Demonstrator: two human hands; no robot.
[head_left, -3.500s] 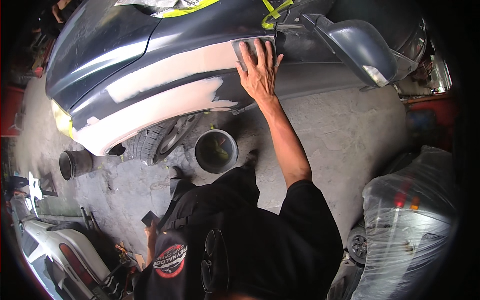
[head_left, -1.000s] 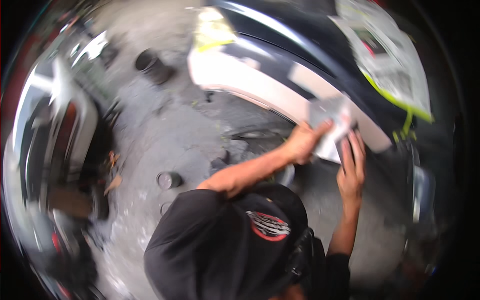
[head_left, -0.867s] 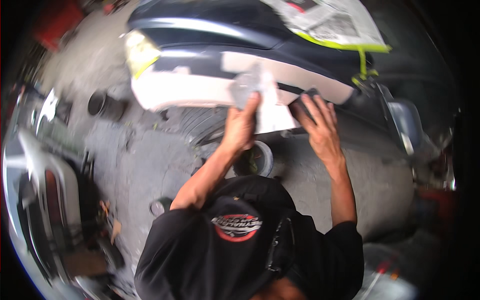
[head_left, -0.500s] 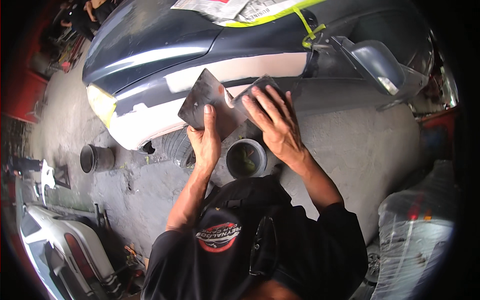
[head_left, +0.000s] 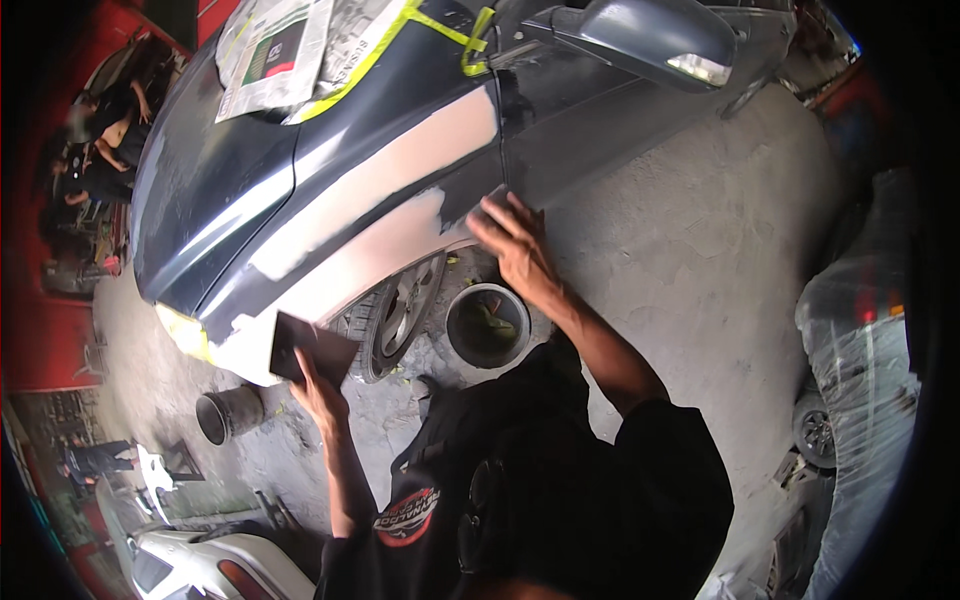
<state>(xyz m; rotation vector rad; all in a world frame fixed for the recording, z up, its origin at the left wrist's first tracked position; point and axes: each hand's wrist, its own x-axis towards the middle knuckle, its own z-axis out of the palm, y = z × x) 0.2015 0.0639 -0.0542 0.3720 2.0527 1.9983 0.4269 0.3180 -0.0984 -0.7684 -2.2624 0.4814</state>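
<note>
My left hand (head_left: 320, 396) grips a dark, flat rectangular putty board (head_left: 328, 350), thumb on its upper face, held out by the front wheel and bumper corner. Farther right, my right hand (head_left: 518, 250) has its fingers on a small dark putty spreader (head_left: 492, 198), mostly covered by them. The spreader is at the rear end of the dark car fender (head_left: 405, 198), near the door seam; whether it touches the panel I cannot tell. Two pale pink filler patches run along the fender, an upper band (head_left: 385, 168) and a lower one (head_left: 385, 238) above the wheel arch.
A bucket (head_left: 488, 325) with greenish contents stands below my right hand, beside the front wheel (head_left: 400, 315). Another bucket (head_left: 230, 413) is at left. Newspaper (head_left: 285, 55) and yellow tape cover part of the car. Several people are at far left; a plastic-covered vehicle (head_left: 865, 400) stands right.
My hands have parted: the board has gone left and down, while the spreader has left the board and come to the fender's rear edge. The view has turned and shifted over the car.
</note>
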